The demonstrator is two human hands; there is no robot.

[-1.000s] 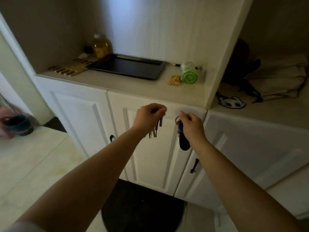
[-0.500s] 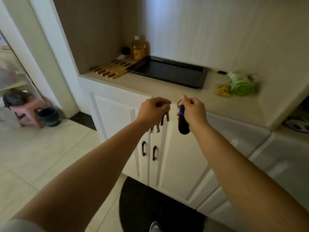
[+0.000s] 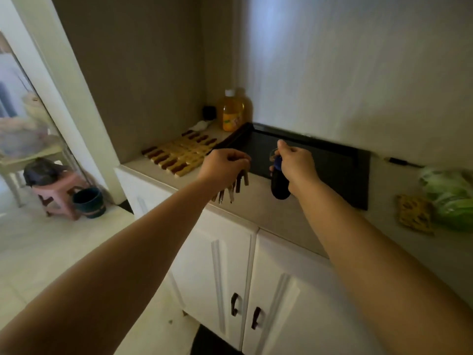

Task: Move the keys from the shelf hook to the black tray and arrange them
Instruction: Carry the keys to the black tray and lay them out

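My left hand [image 3: 225, 167] is closed around a bunch of metal keys [image 3: 231, 188] that dangle below the fist, just in front of the near-left edge of the black tray [image 3: 340, 162]. My right hand [image 3: 294, 162] pinches a key ring with a blue tag and a dark oval fob [image 3: 280, 185] hanging from it, over the tray's near edge. The tray lies flat on the beige counter [image 3: 276, 216] against the back wall and shows nothing inside it.
A wooden slatted mat [image 3: 179, 155] lies left of the tray, with an orange bottle [image 3: 232, 111] behind it. A green roll [image 3: 450, 198] and a yellow packet [image 3: 413, 213] sit to the right. White cabinet doors [image 3: 225, 275] are below; a pink stool [image 3: 57, 193] and dark bucket [image 3: 88, 202] stand on the floor.
Both hands have moved up and forward from the cabinet front to the tray's near edge, still carrying the keys and the fob. The view has come closer to the counter.
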